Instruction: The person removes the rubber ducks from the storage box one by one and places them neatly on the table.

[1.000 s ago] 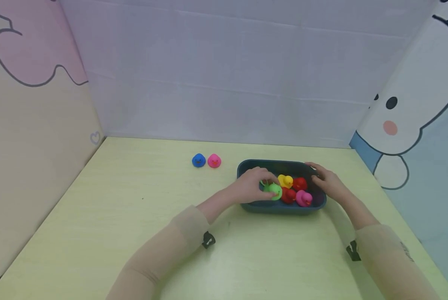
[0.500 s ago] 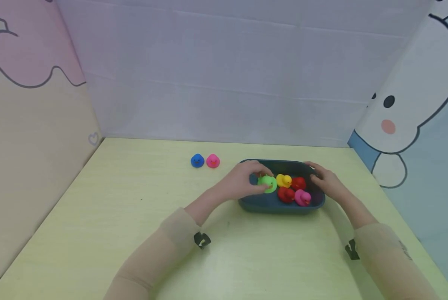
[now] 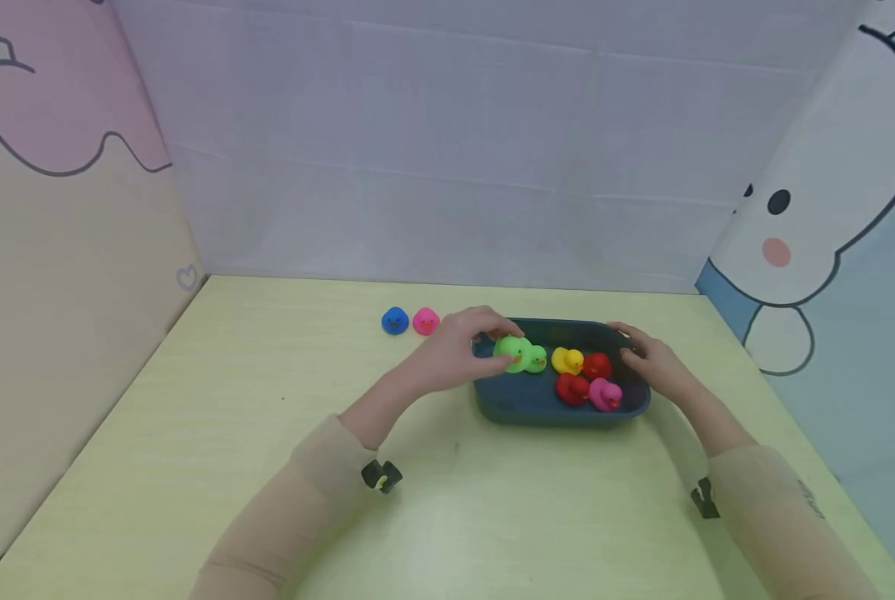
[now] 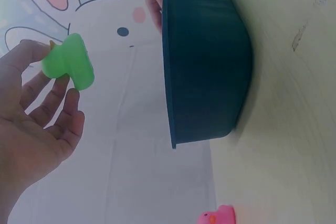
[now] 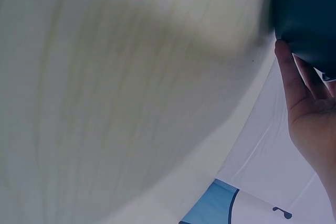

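My left hand [image 3: 455, 350] pinches a green rubber duck [image 3: 509, 353] above the left end of a dark blue-green bin [image 3: 552, 415]. In the left wrist view that duck [image 4: 71, 61] sits between thumb and fingertips, clear of the bin's rim. Behind it in the head view, a second green duck [image 3: 537, 359] shows partly. Inside the bin are a yellow duck [image 3: 567, 361], two red ducks [image 3: 572, 389] and a pink-purple duck [image 3: 606, 395]. My right hand [image 3: 661, 367] grips the bin's right end by the rim; its fingers are partly hidden.
A blue duck [image 3: 395, 321] and a pink duck [image 3: 427, 321] stand side by side on the pale yellow table [image 3: 192, 467], left of the bin. A pale cloth wall [image 3: 447, 167] closes off the back, with printed panels on both sides.
My left hand has lifted the green duck and moved left with it toward the bin's left end, uncovering the second green duck. My right hand keeps its place on the rim.
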The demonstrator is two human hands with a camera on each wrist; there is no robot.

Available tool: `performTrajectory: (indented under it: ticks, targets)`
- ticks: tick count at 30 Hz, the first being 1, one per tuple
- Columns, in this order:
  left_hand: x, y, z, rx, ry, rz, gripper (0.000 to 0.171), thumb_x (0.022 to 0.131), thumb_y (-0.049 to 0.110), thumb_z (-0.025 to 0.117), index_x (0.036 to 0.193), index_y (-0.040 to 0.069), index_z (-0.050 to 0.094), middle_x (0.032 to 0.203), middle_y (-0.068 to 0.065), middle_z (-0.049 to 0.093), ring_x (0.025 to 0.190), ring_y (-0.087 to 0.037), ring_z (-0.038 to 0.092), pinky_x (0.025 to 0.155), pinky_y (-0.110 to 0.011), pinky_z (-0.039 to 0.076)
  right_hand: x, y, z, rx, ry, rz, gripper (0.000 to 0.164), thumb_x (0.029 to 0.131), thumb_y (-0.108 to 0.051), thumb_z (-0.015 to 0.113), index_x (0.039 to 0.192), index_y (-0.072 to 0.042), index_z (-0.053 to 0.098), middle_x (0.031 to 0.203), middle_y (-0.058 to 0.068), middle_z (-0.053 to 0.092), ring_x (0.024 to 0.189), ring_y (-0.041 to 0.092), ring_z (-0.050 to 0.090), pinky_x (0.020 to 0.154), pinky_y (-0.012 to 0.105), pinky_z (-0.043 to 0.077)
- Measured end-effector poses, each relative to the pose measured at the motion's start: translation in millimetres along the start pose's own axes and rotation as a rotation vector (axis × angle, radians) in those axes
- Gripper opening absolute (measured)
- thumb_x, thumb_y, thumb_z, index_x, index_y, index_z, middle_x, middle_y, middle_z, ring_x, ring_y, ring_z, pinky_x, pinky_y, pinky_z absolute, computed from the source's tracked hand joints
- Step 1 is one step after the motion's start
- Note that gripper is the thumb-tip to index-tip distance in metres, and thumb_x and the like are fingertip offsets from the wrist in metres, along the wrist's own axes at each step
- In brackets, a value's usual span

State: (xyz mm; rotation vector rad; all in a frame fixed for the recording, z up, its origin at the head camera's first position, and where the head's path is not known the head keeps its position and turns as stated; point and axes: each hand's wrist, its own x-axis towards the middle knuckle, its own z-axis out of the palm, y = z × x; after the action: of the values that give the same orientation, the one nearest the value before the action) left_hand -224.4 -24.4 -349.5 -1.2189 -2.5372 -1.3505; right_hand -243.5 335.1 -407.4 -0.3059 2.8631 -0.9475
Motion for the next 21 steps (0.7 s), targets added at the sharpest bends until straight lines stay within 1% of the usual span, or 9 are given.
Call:
performTrajectory:
  ticks: [3,5,9,11,15,19,21]
  targets:
    - [-5.0,-0.9,-7.6,0.011,0.008,-0.006,0.03,0.084,0.02,0.07,0.113,0.019,0.065,0.098,0.009,0.059,0.093,-0.01,0.054,0.082,-0.03,0.049,0.1,0.3,0.5,0.001,0.004,-0.009,0.049,0.099,-0.013,0.042,0.146,-0.006,0.029,0.141,0.035,0.033,0.122,0.053,0.041,0.099,0.061,0.036]
    - [-8.7,-1.8,-12.5,0.02,0.013,-0.011,0.029,0.084,0.021,0.069,0.113,0.02,0.066,0.098,0.011,0.058,0.093,-0.006,0.052,0.082,-0.028,0.047,0.3,0.0,0.7,0.006,-0.001,-0.007,0.049,0.099,-0.013,0.042,0.146,-0.007,0.029,0.142,0.035,0.032,0.123,0.053,0.039,0.099,0.061,0.035]
    - [-15.7,-3.9,-22.0,0.035,0.03,0.0,0.029,0.084,0.02,0.069,0.112,0.021,0.066,0.101,0.013,0.059,0.096,-0.007,0.053,0.083,-0.03,0.046,0.5,-1.1,0.9,0.01,-0.007,0.003,0.05,0.099,-0.013,0.042,0.146,-0.008,0.028,0.143,0.034,0.031,0.124,0.053,0.038,0.099,0.06,0.036]
    - [-18.9,-5.1,-26.8,0.05,0.043,0.015,0.029,0.083,0.019,0.069,0.112,0.022,0.066,0.102,0.013,0.06,0.097,-0.008,0.054,0.083,-0.031,0.046,0.5,-1.5,0.9,0.013,-0.008,0.001,0.05,0.099,-0.013,0.042,0.146,-0.008,0.028,0.143,0.034,0.031,0.124,0.054,0.038,0.098,0.061,0.036]
    - [-24.0,-7.2,-37.1,0.084,0.069,0.055,0.03,0.083,0.019,0.069,0.113,0.022,0.065,0.103,0.013,0.06,0.096,-0.005,0.054,0.079,-0.031,0.046,1.1,0.0,0.5,0.012,-0.002,-0.013,0.049,0.099,-0.011,0.042,0.146,-0.006,0.029,0.141,0.036,0.033,0.122,0.054,0.041,0.098,0.061,0.036]
    - [-27.8,-8.3,-48.7,0.088,0.084,0.104,0.03,0.082,0.015,0.07,0.112,0.018,0.065,0.103,0.01,0.062,0.096,-0.007,0.054,0.079,-0.029,0.049,1.8,1.4,0.4,0.006,0.0,-0.016,0.049,0.099,-0.011,0.042,0.146,-0.006,0.029,0.14,0.036,0.034,0.12,0.053,0.042,0.098,0.061,0.036]
    - [-29.5,-9.2,-54.2,0.083,0.087,0.114,0.03,0.082,0.012,0.07,0.112,0.015,0.065,0.105,0.007,0.063,0.097,-0.009,0.055,0.08,-0.028,0.05,1.4,1.6,0.3,0.004,0.001,-0.016,0.049,0.099,-0.011,0.042,0.146,-0.006,0.029,0.14,0.036,0.034,0.12,0.052,0.043,0.098,0.061,0.036]
